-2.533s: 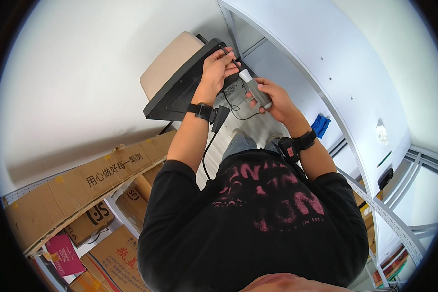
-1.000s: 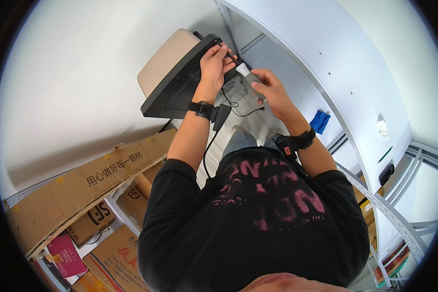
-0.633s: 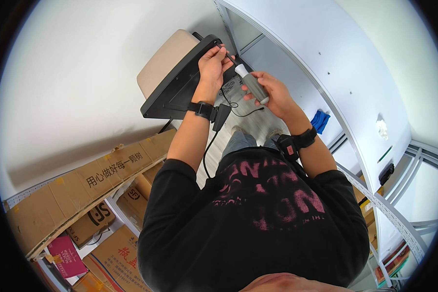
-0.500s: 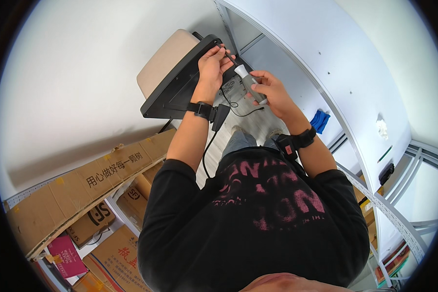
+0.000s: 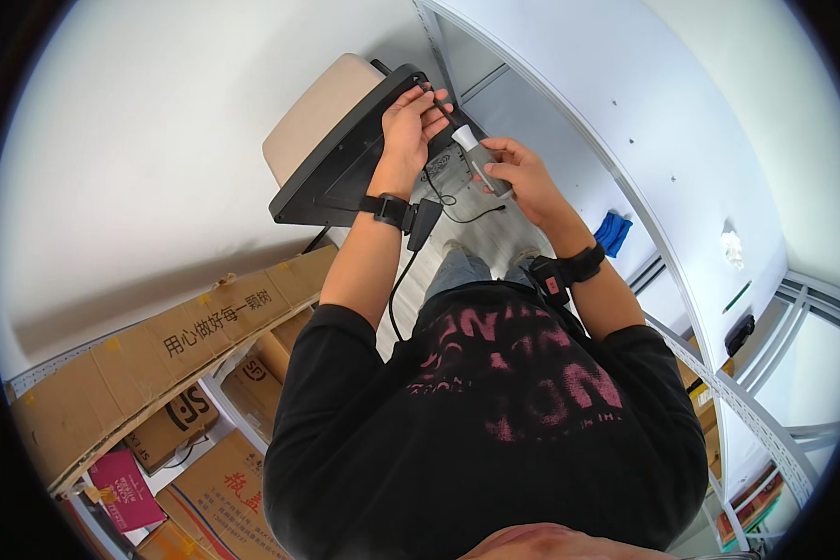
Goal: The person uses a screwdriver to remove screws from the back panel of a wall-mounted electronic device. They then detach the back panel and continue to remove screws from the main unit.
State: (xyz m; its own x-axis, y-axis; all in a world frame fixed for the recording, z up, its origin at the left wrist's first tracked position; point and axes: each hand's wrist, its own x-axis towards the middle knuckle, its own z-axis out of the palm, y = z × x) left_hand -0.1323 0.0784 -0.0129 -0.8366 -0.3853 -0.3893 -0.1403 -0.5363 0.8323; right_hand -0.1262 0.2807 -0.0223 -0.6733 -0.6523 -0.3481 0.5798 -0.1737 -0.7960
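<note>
Now the grey handheld device has been raised upright in the closed right hand, while the black cable is pinched by the left hand at the dark monitor's top edge, unchanged.

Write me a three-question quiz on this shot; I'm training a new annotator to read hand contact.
1. True or false: the right hand is wrapped around a grey stick-shaped handheld device with a white tip.
2. The left hand touches which thing? A) the brown cardboard box B) the top edge of the black flat monitor C) the blue cloth
3. Fill in: a thin black ____ hangs past the left forearm.

Key: 1 true; 2 B; 3 cable.
</note>
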